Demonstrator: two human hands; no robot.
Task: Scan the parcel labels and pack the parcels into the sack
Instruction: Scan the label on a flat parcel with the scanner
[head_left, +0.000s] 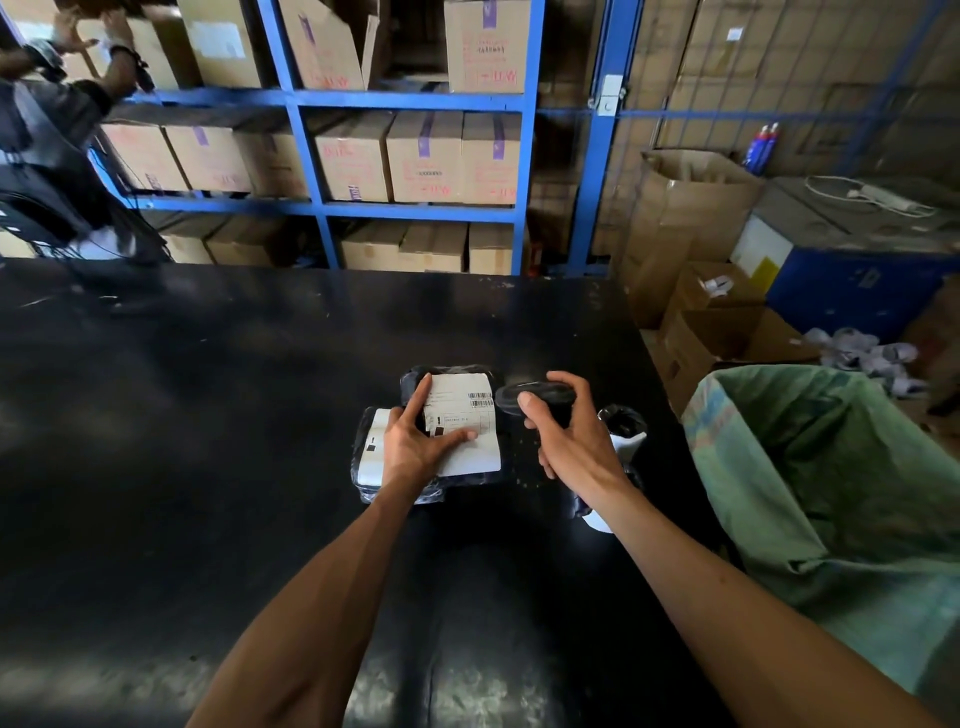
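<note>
On the black table (208, 415) lie some parcels in dark plastic wrap. The top parcel (457, 415) is near the middle of the table and shows a white label (467, 431) with a small barcode at its upper right corner. The left hand (415, 441) rests flat on this label, with the forefinger stretched along the left edge and the thumb laid across the lower part; the fingers are straight and they press the parcel down, they do not grip it. Under it, a little to the left, a second parcel (370, 457) shows part of its own white label. The right hand (561, 436) is curled round the handle of a black scanner (535, 395), whose head is just beside the barcode corner of the top label. Behind the right wrist is a third parcel (623, 431), dark with a white patch, partly hidden by the arm. To the right of the table stands a green sack (831, 493) with its mouth open, near the table edge. Behind the table there is a blue rack (306, 156) filled with brown cardboard boxes (426, 156), and more open boxes stand on the floor on the right. At the upper left another person (57, 130) reaches up toward the boxes on the rack.
</note>
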